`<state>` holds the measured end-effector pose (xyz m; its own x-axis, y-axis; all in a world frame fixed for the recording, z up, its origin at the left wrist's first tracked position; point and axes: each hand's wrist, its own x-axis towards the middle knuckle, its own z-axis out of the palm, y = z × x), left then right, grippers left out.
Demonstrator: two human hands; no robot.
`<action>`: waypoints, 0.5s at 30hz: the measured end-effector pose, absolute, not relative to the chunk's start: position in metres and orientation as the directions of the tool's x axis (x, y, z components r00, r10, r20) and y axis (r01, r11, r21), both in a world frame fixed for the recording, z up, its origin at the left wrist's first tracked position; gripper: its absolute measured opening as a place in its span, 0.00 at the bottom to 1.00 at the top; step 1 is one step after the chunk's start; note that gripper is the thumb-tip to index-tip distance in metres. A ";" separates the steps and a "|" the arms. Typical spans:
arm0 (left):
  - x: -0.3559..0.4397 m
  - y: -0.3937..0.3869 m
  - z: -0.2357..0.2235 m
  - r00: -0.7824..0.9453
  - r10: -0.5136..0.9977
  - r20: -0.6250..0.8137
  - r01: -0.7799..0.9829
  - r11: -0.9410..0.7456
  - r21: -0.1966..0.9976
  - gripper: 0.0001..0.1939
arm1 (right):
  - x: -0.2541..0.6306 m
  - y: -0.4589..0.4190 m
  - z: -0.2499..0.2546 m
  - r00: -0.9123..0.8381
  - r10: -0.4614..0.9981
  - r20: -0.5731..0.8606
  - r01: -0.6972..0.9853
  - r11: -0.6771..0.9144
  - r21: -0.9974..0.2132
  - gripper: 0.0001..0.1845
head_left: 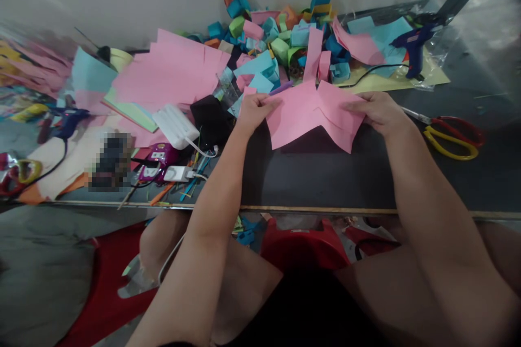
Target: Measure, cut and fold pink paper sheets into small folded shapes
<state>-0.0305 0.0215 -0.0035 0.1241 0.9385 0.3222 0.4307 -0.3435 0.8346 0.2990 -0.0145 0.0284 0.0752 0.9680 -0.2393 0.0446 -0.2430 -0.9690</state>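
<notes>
A pink sheet of paper (299, 116) is stretched between my two hands, just above the dark tabletop. It is creased down the middle, and slits show at its top and bottom edges. My left hand (256, 111) pinches the sheet's left side between thumb and fingers. On the opposite side my right hand (376, 111) grips the right edge in the same way. Scissors (451, 133) with one red and one yellow handle lie right of my right hand, their blades partly hidden behind it. Behind the sheet stands an upright pink paper strip (313, 54).
Folded coloured paper pieces (280, 49) are heaped along the wall. A blue glue gun (413, 49) rests at the back right. Large pink sheets (171, 70), a white power strip (176, 126), a purple device (157, 162) and another glue gun (69, 119) crowd the left. The table's front edge (317, 209) runs below my forearms.
</notes>
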 end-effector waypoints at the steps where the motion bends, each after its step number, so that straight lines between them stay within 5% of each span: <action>1: -0.031 0.025 -0.006 0.084 0.945 0.317 0.403 -0.323 0.856 0.34 | 0.299 -0.014 0.028 0.065 0.973 -0.222 0.032 -0.224 -0.974 0.19; 7: -0.020 0.032 -0.021 -0.107 0.938 0.330 0.312 -0.284 0.907 0.36 | 0.291 -0.007 0.018 0.132 0.989 -0.064 -0.191 -0.037 -0.981 0.18; 15: -0.011 0.018 -0.012 -0.297 0.875 0.383 0.489 -0.205 0.848 0.31 | 0.287 0.003 -0.010 0.336 0.898 0.284 0.407 0.133 -0.903 0.36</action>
